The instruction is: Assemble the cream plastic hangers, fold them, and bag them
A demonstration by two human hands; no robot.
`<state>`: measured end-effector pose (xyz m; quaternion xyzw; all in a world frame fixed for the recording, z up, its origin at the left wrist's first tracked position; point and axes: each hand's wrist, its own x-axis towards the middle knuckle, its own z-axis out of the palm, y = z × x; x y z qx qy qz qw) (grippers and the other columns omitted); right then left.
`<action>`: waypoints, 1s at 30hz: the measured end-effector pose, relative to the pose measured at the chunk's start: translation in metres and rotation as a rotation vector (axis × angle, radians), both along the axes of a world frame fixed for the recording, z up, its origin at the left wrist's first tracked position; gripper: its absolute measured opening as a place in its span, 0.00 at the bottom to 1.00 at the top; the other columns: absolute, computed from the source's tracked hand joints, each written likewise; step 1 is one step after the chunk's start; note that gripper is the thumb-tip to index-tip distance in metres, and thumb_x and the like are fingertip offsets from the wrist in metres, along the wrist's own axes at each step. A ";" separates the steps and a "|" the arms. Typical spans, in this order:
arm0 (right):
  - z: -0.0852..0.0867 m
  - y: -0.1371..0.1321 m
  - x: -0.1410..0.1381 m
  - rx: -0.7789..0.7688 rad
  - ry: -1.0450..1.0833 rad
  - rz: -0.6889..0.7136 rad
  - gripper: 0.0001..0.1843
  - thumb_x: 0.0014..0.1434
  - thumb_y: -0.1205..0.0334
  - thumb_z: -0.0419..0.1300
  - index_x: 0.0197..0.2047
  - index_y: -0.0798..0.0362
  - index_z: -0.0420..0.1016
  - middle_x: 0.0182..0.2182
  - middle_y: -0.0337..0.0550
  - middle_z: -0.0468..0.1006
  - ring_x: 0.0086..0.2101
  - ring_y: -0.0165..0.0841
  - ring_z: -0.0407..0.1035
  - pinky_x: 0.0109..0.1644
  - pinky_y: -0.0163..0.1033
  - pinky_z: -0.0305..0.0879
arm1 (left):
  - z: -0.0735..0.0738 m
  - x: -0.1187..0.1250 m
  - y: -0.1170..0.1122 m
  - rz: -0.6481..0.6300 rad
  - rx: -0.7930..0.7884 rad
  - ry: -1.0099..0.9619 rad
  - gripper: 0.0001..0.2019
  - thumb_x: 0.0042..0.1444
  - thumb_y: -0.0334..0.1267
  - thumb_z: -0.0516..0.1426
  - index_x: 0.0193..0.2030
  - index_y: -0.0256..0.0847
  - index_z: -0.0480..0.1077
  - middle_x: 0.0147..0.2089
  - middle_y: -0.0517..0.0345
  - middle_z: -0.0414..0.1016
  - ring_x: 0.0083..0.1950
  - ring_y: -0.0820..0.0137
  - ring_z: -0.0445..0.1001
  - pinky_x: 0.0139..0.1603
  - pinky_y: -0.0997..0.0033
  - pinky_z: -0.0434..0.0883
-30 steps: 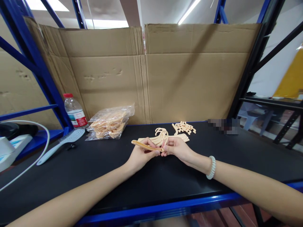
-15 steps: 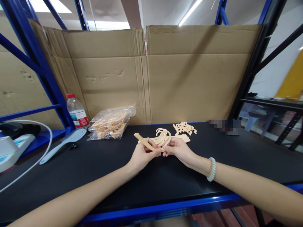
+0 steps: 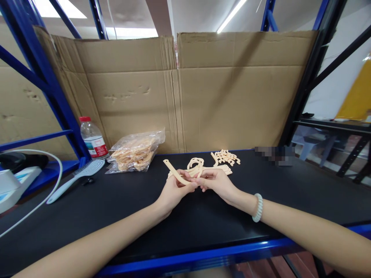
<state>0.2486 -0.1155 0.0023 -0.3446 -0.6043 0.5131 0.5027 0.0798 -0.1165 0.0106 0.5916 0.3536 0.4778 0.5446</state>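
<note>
My left hand (image 3: 174,190) and my right hand (image 3: 216,182) meet over the middle of the black bench (image 3: 116,208). Both pinch one curved peach plastic strip (image 3: 174,173), whose free end points up and to the left. My right hand's fingers are closed on its near end, next to a small hook-shaped piece. Just behind the hands lies a pile of assembled peach pieces (image 3: 199,166). Farther back sits a heap of small peach hooks (image 3: 227,156). A pale bead bracelet (image 3: 257,207) is on my right wrist.
A clear bag of peach parts (image 3: 135,150) lies at the back left, with a water bottle (image 3: 92,138) beside it. A pale blue hairbrush (image 3: 74,179), a white cable (image 3: 43,193) and a white device (image 3: 14,181) are at left. Cardboard (image 3: 232,88) walls the back.
The strip's free end has swung up and leftward from nearly level to slanted. Both hands stay together at the same spot, the right fingers closing tighter on the joint.
</note>
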 end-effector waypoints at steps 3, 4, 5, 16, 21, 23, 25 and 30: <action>0.004 0.009 0.006 -0.014 -0.029 0.000 0.18 0.48 0.47 0.66 0.30 0.56 0.77 0.27 0.41 0.75 0.26 0.28 0.69 0.32 0.37 0.68 | -0.001 -0.001 0.002 0.017 -0.034 -0.012 0.16 0.41 0.36 0.69 0.31 0.36 0.66 0.29 0.62 0.73 0.34 0.72 0.75 0.37 0.74 0.72; 0.006 0.014 0.012 0.021 -0.067 -0.026 0.18 0.51 0.47 0.64 0.31 0.56 0.78 0.27 0.41 0.75 0.26 0.29 0.69 0.32 0.38 0.69 | -0.002 -0.001 0.003 0.020 -0.047 -0.027 0.16 0.41 0.36 0.69 0.31 0.36 0.66 0.29 0.61 0.73 0.34 0.72 0.75 0.38 0.73 0.72; 0.009 0.021 0.019 0.083 -0.122 -0.069 0.18 0.53 0.47 0.62 0.32 0.55 0.78 0.27 0.42 0.76 0.26 0.30 0.69 0.33 0.39 0.69 | -0.003 -0.002 0.004 0.021 -0.060 -0.047 0.16 0.40 0.36 0.70 0.31 0.36 0.67 0.29 0.61 0.73 0.35 0.72 0.75 0.40 0.72 0.72; 0.011 0.100 0.110 0.672 -1.061 -0.219 0.18 0.51 0.78 0.56 0.36 0.50 0.83 0.41 0.51 0.75 0.44 0.40 0.65 0.50 0.47 0.63 | -0.002 0.000 0.003 0.012 -0.117 -0.116 0.18 0.37 0.35 0.71 0.30 0.37 0.67 0.27 0.62 0.74 0.34 0.73 0.76 0.42 0.72 0.73; 0.003 0.102 0.104 0.630 -0.987 -0.173 0.14 0.49 0.76 0.61 0.31 0.49 0.83 0.41 0.48 0.75 0.46 0.40 0.66 0.53 0.47 0.62 | -0.001 0.001 0.002 0.018 -0.116 -0.116 0.17 0.37 0.35 0.71 0.30 0.37 0.67 0.28 0.61 0.75 0.33 0.73 0.76 0.41 0.72 0.73; 0.001 0.103 0.102 0.626 -0.929 -0.197 0.11 0.49 0.74 0.62 0.29 0.49 0.81 0.40 0.47 0.74 0.46 0.39 0.66 0.54 0.48 0.61 | -0.001 0.000 0.002 0.018 -0.118 -0.117 0.18 0.37 0.35 0.71 0.30 0.37 0.67 0.28 0.61 0.75 0.33 0.73 0.76 0.41 0.72 0.73; 0.002 0.105 0.101 0.623 -0.844 -0.257 0.07 0.51 0.71 0.61 0.29 0.50 0.79 0.42 0.46 0.73 0.47 0.38 0.67 0.55 0.47 0.61 | -0.001 0.000 0.003 0.019 -0.123 -0.119 0.18 0.37 0.35 0.71 0.31 0.36 0.67 0.28 0.61 0.75 0.33 0.73 0.76 0.40 0.73 0.73; 0.016 0.094 0.090 0.559 -0.563 -0.438 0.11 0.63 0.60 0.49 0.43 0.53 0.70 0.43 0.49 0.72 0.33 0.30 0.69 0.39 0.41 0.67 | -0.003 -0.002 0.005 0.015 -0.118 -0.144 0.18 0.38 0.35 0.71 0.32 0.36 0.67 0.30 0.62 0.74 0.35 0.74 0.76 0.43 0.72 0.74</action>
